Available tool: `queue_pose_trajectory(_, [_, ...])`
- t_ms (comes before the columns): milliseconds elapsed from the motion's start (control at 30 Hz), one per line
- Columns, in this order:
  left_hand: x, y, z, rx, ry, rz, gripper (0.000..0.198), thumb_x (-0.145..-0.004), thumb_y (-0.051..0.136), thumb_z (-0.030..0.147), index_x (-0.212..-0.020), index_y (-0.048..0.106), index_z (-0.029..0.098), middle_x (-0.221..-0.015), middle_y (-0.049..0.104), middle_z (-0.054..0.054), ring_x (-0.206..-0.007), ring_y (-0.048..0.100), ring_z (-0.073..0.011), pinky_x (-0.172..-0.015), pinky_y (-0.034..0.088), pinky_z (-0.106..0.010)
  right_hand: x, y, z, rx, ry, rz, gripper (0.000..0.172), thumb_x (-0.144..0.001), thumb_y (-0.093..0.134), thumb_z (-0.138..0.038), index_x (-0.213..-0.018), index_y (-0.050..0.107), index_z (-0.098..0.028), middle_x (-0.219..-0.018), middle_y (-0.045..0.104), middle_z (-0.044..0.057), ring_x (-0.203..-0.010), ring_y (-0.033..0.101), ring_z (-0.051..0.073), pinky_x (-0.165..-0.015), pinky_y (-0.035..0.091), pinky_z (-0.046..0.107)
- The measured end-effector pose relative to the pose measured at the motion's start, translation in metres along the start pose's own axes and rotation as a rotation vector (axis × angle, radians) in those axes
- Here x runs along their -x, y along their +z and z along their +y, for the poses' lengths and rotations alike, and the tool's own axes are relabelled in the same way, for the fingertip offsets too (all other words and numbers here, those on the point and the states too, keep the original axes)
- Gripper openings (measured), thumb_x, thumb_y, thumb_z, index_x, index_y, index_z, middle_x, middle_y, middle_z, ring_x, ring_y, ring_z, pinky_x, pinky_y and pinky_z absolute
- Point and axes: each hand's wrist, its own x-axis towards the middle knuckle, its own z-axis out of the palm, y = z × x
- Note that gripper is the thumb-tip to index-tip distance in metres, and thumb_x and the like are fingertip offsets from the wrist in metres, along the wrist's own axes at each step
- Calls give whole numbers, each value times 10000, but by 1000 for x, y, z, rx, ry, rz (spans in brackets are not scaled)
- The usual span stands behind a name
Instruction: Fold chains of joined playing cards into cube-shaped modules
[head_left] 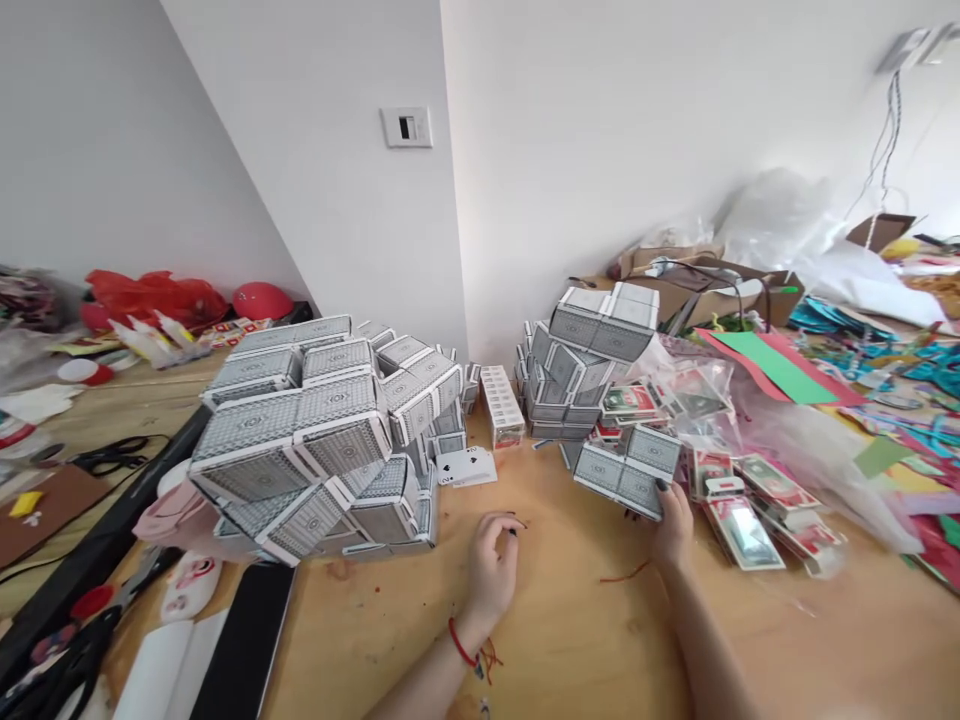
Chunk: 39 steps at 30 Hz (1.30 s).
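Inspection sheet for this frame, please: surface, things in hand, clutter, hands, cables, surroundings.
Surface: wooden table, bare only near the hands.
Things in hand: pair of joined card decks held by the right hand; large stack of decks to the left; smaller stack behind; loose playing card.
Clutter: wrapped card packs, plastic bags, coloured paper, scissors.
Hands: left hand curled, resting on the table, holding nothing.
Cables: wires hanging on the wall.
Surroundings: white walls, wall switch.
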Motion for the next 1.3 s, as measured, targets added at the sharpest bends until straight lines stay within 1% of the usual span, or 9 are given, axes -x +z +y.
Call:
queue_pose_trajectory(200, [-2,4,-2,-51,51,58,180,-746,440,135,-726,612,185,-822,639,-45,-850,595,-198,-796,464,-355,-3,-22,1,581,81,226,613,-727,422,-644,-964,597,-106,-800,650,114,-824,569,299,-743,397,386])
queue_pose_trajectory(433, [-2,8,-2,-137,67,88,194,-737,436,123,-725,619,189,-811,643,-38,-830,601,-189,-775,473,-341,-3,-10,0,641,-131,251,514,-813,388,-491,-1160,522,-135,-1024,614,141,-879,578,268,-744,413,351])
queue_pose_trajectory(667, [-2,15,-1,-180,63,100,198,-725,440,90,-724,612,187,-807,640,-41,-832,594,-190,-776,469,-344,4,-13,9,711,-249,422,274,-791,480,-391,-958,502,-175,-670,510,23,-609,507,209,-564,371,310])
queue_pose_trajectory(733, [-1,15,-1,-174,61,92,196,-732,439,91,-723,610,187,-813,638,-43,-835,591,-189,-776,467,-342,17,-9,15,673,-443,322,165,-791,501,-339,-863,501,-190,-597,449,-15,-530,464,170,-524,359,282])
queue_pose_trajectory(867, [0,13,-2,-145,41,96,201,-737,429,88,-729,605,185,-809,629,-40,-815,587,-181,-752,467,-326,55,23,24,657,-887,-325,56,-818,493,-214,-808,546,-197,-594,499,-3,-515,475,138,-520,383,257])
queue_pose_trajectory(900, [0,13,-2,-138,33,97,201,-735,428,86,-731,604,183,-809,627,-41,-809,585,-180,-746,467,-322,63,36,24,664,-961,-396,78,-819,497,-196,-849,569,-197,-620,528,12,-554,504,150,-544,404,266])
queue_pose_trajectory(1000, [0,12,0,-131,11,78,202,-732,425,81,-735,600,181,-810,620,-43,-794,579,-176,-735,465,-313,70,78,17,642,-951,-481,227,-844,441,-153,-1011,590,-191,-743,595,62,-665,557,178,-614,467,295])
queue_pose_trajectory(1133, [1,11,3,-134,-4,39,218,-722,423,58,-730,600,185,-807,616,-39,-811,576,-177,-763,458,-317,44,127,3,638,-993,-532,368,-848,360,-114,-1136,575,-195,-1073,605,124,-1001,530,247,-839,476,415])
queue_pose_trajectory(1300, [4,9,5,-145,1,7,230,-718,425,37,-742,603,181,-836,613,-45,-846,575,-179,-786,451,-321,9,157,-4,743,-994,-526,413,-813,366,-72,-1166,568,-144,-1172,563,148,-1130,432,274,-938,424,470])
